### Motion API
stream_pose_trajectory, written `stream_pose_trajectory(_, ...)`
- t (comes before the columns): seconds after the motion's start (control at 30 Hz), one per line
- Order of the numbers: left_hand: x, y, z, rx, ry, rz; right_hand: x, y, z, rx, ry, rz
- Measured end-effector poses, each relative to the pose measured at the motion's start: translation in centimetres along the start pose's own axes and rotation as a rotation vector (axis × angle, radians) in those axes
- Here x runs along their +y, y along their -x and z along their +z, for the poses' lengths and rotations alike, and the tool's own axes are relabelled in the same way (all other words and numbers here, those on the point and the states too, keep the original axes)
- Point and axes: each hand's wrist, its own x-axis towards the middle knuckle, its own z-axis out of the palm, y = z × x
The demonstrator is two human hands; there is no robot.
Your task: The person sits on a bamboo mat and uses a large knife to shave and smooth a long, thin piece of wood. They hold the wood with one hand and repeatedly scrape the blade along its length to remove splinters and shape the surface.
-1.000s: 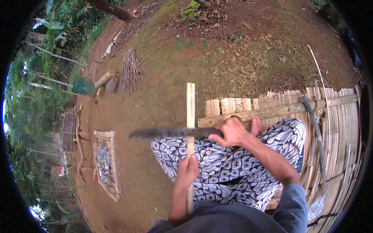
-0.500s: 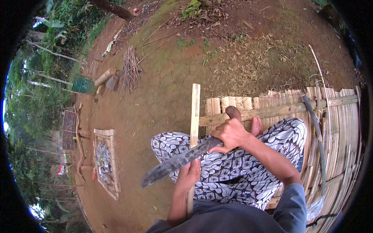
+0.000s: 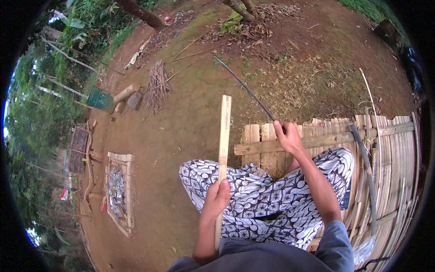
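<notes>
A long pale strip of bamboo [image 3: 224, 131] stands nearly upright in the view, running from my waist past my left knee. My left hand [image 3: 218, 196] is wrapped round its lower part, over the patterned trousers. In my right hand [image 3: 288, 137] I grip a machete [image 3: 247, 88], raised beyond my knees and clear of the strip. Its blade shows edge-on as a thin dark line reaching away and to the left. My fist hides its handle.
I sit cross-legged by a bamboo-slat platform [image 3: 389, 158] with a curved grey length [image 3: 366, 167] lying on it. Bamboo shavings [image 3: 317, 86] litter the ground ahead. On the left are a bundle of sticks [image 3: 157, 86], a green drum [image 3: 100, 99] and a framed rubbish pit [image 3: 131, 199].
The machete has swung from across the bamboo strip, blade to the lower left, up and away to the far side. My left hand stays on the strip and is now wrapped round it.
</notes>
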Motion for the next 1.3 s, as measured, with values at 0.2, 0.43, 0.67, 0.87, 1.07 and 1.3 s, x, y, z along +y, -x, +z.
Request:
stream_pose_trajectory(0.2,-1.9,0.0,0.2,0.016,-0.058,-0.015,-0.6,2.0,2.1,-0.142,-0.165,-0.098)
stream_pose_trajectory(0.43,-2.4,-0.7,1.2,0.055,-0.259,0.044,-2.5,4.5,3.2,-0.243,0.180,-0.625)
stream_pose_trajectory(0.67,-3.6,1.0,2.3,0.122,-0.524,0.179,-2.0,2.8,1.7,-0.216,0.280,-0.766)
stream_pose_trajectory(0.87,-1.3,1.4,2.0,0.152,-0.344,0.088,-3.1,2.3,1.7,-0.278,0.261,-0.492)
stream_pose_trajectory(1.07,-2.6,0.5,2.1,0.111,-0.285,0.115,-4.3,3.9,1.3,-0.227,0.378,-0.896)
stream_pose_trajectory(1.3,-2.7,3.4,2.3,0.011,-0.279,0.031,-0.7,-1.9,0.4,-0.190,0.113,0.060)
